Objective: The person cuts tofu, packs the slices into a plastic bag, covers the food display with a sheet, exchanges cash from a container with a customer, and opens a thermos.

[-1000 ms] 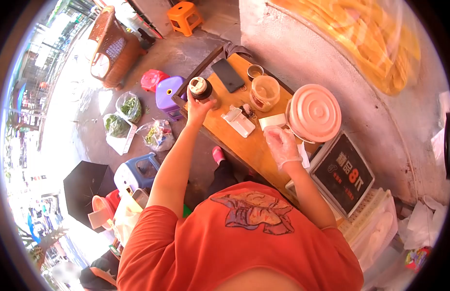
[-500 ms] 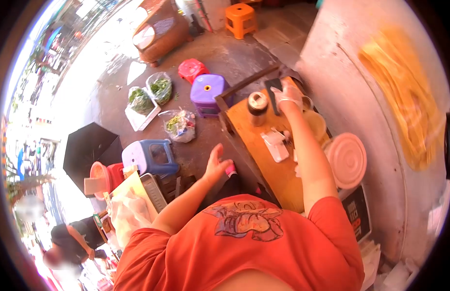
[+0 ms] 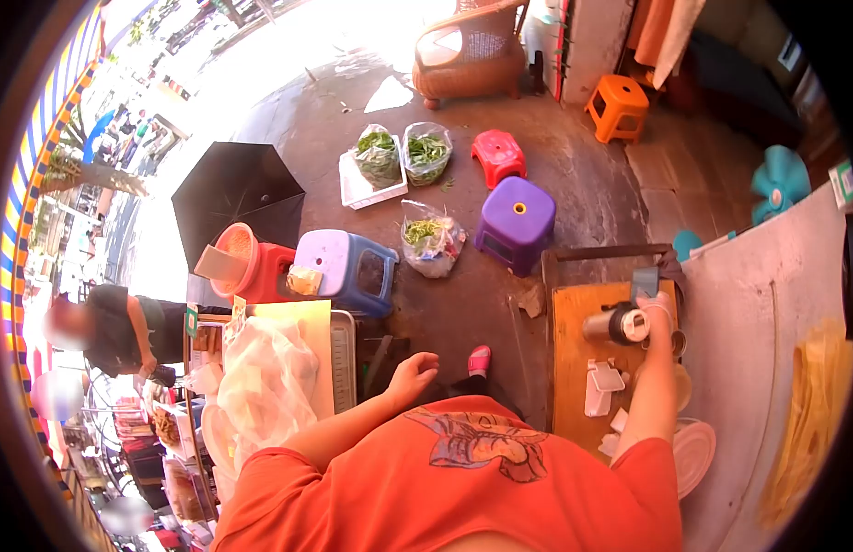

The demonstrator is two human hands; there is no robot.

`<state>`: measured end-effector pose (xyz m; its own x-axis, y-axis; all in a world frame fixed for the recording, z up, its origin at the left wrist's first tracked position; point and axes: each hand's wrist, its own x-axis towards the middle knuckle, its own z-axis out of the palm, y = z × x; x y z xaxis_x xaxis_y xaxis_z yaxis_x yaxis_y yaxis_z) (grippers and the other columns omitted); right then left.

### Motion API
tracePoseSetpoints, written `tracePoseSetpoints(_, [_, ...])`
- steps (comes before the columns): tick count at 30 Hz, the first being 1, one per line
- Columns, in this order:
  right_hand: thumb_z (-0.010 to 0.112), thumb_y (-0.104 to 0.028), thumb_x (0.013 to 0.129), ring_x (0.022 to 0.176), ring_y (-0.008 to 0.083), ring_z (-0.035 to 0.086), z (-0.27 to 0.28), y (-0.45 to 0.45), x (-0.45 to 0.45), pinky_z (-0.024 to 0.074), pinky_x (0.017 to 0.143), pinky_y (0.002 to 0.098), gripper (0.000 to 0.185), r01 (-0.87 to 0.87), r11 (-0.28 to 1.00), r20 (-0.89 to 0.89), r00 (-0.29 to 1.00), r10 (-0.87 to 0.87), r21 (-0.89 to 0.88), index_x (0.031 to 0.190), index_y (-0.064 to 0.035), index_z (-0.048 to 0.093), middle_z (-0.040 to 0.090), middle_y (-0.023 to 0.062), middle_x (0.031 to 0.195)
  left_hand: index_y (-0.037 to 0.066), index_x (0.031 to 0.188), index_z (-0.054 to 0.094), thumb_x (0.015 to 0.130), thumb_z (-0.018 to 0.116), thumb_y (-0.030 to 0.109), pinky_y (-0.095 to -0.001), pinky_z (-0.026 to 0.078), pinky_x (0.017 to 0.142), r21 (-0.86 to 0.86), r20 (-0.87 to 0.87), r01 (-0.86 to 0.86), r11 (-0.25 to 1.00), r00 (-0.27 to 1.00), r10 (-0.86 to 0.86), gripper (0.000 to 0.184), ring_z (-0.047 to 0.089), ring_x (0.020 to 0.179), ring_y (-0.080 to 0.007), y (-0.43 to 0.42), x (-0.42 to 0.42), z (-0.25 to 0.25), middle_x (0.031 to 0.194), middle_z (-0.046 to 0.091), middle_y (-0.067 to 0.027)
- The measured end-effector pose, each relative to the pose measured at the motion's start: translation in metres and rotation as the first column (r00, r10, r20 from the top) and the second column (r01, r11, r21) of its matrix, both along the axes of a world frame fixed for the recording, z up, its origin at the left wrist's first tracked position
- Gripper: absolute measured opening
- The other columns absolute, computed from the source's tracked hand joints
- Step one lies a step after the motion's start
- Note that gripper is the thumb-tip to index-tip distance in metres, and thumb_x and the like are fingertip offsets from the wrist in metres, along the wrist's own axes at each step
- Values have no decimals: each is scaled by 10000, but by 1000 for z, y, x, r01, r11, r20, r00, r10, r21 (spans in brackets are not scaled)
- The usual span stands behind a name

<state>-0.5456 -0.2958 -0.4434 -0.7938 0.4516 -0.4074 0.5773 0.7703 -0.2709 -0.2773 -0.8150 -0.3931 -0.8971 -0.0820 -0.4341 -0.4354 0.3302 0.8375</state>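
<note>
My right hand [image 3: 657,308], in a clear thin glove, reaches over the wooden table and grips the lower end of a dark flat phone [image 3: 644,280]. Close beside it on the left is a steel thermos cup [image 3: 610,325] with a dark band and a pale lid. Nearer to me on the tabletop lies a small white plastic case [image 3: 603,385]. My left hand [image 3: 414,375] hangs in the air in front of my body, fingers loosely extended, holding nothing.
At left, a scale [image 3: 344,359] stands by a stall covered in clear plastic [image 3: 265,368]. Stools, including a purple one [image 3: 517,216] and a blue one [image 3: 339,267], and bagged greens [image 3: 379,158] are on the floor. A person [image 3: 123,322] stands far left. A wall [image 3: 749,313] borders the table.
My view has turned, so the table now appears lower and further right. My right hand remains at the phone; my left hand's fingers have come closer together.
</note>
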Motion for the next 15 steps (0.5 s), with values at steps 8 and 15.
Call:
tracePoseSetpoints(8, [684,-448,765,1005,395,557,189,-18,-24,443,840,429,590,-259,915,-590,702,399,310,1125,6,569,607,224,1055,2,1075,579,833,580,3,-266,466,825,231,-401,15,973,912,82,242,586,909,-127,22,-118,87,965,627,-40])
tracePoseSetpoints(15, [570,-146,680,618,195,574,354,-188,5,435,560,368,136,-495,156,-308,-242,920,855,581,-161,478,497,20,567,37,1359,389,764,706,251,-396,257,1071,-11,-662,442,897,669,-338,708,369,1286,-241,59,-204,237,1346,429,-118])
